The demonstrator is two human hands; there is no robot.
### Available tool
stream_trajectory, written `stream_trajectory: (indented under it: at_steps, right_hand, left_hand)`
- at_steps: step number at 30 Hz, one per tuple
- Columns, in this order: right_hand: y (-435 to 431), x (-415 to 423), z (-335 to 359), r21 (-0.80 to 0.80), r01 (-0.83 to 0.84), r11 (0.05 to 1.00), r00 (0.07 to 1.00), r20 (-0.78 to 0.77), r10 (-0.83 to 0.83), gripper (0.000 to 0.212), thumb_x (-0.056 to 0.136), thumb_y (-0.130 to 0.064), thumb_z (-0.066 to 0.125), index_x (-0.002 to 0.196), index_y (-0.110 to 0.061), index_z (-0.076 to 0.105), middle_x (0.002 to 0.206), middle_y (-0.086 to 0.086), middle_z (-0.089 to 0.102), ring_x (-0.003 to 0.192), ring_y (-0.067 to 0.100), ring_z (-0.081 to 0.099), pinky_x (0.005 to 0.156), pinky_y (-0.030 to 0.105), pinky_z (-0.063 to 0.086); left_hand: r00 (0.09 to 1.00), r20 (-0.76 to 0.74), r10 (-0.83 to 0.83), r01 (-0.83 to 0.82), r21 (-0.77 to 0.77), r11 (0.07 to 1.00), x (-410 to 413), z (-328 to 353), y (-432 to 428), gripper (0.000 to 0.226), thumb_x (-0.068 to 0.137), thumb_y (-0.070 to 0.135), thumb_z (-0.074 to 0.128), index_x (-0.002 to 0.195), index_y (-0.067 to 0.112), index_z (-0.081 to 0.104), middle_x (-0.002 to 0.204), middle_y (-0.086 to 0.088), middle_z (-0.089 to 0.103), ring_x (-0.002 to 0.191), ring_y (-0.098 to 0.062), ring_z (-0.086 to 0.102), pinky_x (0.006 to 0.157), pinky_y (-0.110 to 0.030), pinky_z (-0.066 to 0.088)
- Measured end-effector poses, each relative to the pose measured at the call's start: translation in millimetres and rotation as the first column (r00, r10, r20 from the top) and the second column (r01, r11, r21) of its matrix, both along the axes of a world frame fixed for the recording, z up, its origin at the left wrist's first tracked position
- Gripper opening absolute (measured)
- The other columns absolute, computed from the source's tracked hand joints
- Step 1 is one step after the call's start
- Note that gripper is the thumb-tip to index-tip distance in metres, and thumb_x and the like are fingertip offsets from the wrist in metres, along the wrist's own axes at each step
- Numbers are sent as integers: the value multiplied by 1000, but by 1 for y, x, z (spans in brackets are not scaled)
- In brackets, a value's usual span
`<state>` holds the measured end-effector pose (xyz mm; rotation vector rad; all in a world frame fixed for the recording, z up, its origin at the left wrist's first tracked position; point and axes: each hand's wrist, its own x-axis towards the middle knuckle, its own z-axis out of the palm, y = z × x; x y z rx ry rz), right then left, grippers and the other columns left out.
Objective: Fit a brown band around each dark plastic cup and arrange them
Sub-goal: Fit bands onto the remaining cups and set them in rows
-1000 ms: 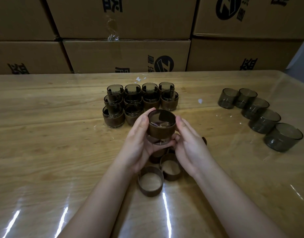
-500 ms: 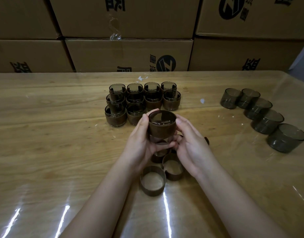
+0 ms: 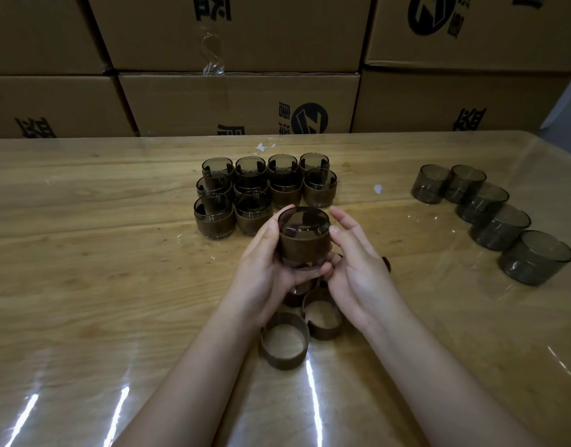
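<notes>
cups (image 3: 535, 257): smoky translucent plastic | bands (image 3: 284, 340): matt brown | table (image 3: 84, 253): glossy-filmed wood | boxes (image 3: 239, 101): cardboard

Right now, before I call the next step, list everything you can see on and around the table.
Banded cups: ten, dark with brown bands, grouped at the table's middle, towards the back.
Held cup: one, dark, brown band on it, between the hands.
Bare cups: five, smoky dark, in a curved line at right.
Loose bands: at least three, brown, under and near the hands; some hidden.
Table: one, light wood, glossy clear cover.
Cardboard boxes: six partly in view, brown, stacked behind the table.
Left hand: grips the held cup.
Right hand: touches the cup's side, fingers fairly straight.
</notes>
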<state>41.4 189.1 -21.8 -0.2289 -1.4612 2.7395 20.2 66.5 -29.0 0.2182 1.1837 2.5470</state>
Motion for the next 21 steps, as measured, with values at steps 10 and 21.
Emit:
stream_trajectory:
  at_steps: [10,21]
  right_hand:
    - [-13,10,-11,702,270,659,957,-269,-106,60,81,-31,73,130,-35,39,120,-5,38,84,-2,57,71,9,48]
    - [-9,12,-12,564,340,752,912,-395,-116,32,91,-21,64,110,-44,54,97,-8,68,85,16,62,76,22,52]
  left_hand:
    - [993,65,94,-99,90,991,-3,1,-1,63,83,48,59,128,5,48,117,-20,66,107,-39,65,73,-37,58]
    - [955,-254,154,-217,-241,946,-12,-4,-17,71,60,41,70,125,21,50,119,-2,62,109,-19,61,88,-34,51]
